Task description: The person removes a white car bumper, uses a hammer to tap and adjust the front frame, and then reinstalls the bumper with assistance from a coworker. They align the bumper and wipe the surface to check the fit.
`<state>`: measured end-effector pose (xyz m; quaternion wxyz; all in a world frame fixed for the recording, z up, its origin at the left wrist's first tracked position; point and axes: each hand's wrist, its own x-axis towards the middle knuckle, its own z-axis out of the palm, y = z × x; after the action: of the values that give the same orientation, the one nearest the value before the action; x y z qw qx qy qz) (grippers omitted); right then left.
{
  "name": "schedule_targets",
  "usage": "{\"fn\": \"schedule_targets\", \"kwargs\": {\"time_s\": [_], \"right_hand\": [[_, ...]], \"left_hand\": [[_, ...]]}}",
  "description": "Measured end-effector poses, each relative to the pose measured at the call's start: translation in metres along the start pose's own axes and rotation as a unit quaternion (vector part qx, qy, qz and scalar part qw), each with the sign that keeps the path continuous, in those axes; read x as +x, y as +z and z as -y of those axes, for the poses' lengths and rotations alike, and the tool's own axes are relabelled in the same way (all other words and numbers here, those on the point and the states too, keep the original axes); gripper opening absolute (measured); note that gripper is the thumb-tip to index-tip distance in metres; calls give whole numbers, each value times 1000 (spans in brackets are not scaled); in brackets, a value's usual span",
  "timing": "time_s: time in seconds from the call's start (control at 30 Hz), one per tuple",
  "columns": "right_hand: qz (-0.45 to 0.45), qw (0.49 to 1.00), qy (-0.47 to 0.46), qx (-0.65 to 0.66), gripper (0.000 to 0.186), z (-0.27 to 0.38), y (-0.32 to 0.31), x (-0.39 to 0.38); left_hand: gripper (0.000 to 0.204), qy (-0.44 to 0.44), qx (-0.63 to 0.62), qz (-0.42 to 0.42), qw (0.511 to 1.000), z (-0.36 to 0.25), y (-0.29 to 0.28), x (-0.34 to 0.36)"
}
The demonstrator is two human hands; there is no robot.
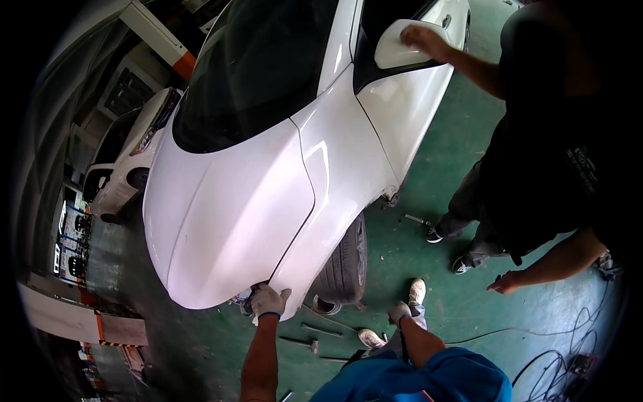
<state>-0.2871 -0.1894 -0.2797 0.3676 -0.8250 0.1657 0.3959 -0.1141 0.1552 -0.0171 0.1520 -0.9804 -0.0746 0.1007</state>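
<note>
A white car [231, 221] stands in front of me, its front wheel [345, 261] showing beside the fender [335, 174]. My left hand [269, 301], in a pale work glove, lies at the front corner between hood and fender, next to an exposed dark part [242, 297] at the headlamp area. Its thumb is spread toward the fender, and the fingertips are partly hidden. My right hand [400, 313], also gloved, hangs low by my leg, apart from the car. Its fingers are too small and hidden to read.
Another person [549, 167] in dark clothes stands at right, one hand on the side mirror [395, 50]. A hammer [301, 344] and a bar [322, 329] lie on the green floor. Cables [556, 365] coil at lower right. Another white car [130, 157] stands at left.
</note>
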Motion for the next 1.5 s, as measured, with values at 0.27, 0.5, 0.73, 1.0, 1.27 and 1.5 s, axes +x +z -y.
{"fn": "schedule_targets", "kwargs": {"time_s": [0.27,0.5,0.73,1.0,1.27,1.5], "right_hand": [[-69,898,-75,-429,27,-116,-32,-23],[-205,908,65,361,12,-120,-104,-51],[-134,929,45,341,4,-99,-54,-110],[-8,996,17,-92,16,-235,-54,-80],[-92,972,48,212,4,-43,-54,-118],[-101,972,-183,-108,11,-11,-43,-53]], "left_hand": [[95,-1,-52,-58,997,2,19,3],[78,-6,-150,-76,986,19,40,-20],[95,-77,-221,-54,971,60,96,-65],[57,-100,-391,332,852,32,320,-209],[39,-65,-392,401,825,62,392,-387],[29,-27,-491,230,840,78,390,-309]]}}
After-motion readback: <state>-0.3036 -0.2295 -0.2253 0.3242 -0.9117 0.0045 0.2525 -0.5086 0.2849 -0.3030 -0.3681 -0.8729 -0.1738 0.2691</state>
